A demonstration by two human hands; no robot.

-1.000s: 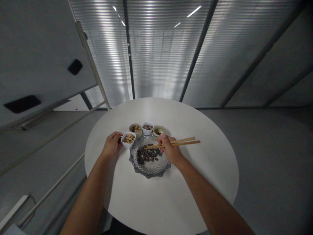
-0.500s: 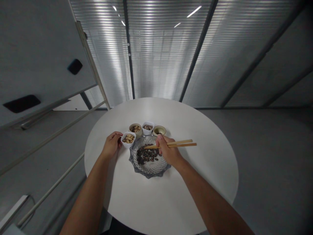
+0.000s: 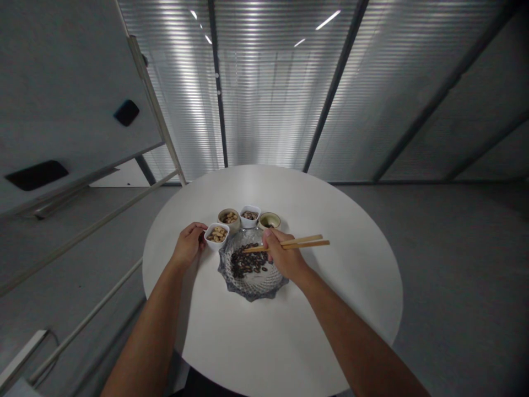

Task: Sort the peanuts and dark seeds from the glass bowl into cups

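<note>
My right hand is closed around a pair of wooden chopsticks. Their tips point left, over dark melon seeds lying in a glass dish with a scalloped rim. At the dish's upper left stands a small white bowl holding what look like shelled peanuts. The curled fingers of my left hand grip that bowl's left side, partly hidden by the hand itself. From this height I cannot tell whether the chopsticks pinch a seed.
Behind the dish stand a beige bowl of nuts, another white bowl with speckled pieces, and a yellowish bowl with a few dark bits. All rest on a round white table. A whiteboard on a frame stands at left.
The chopsticks and my right hand have shifted slightly left and down over the seeds. My left hand and the bowls stay in place.
</note>
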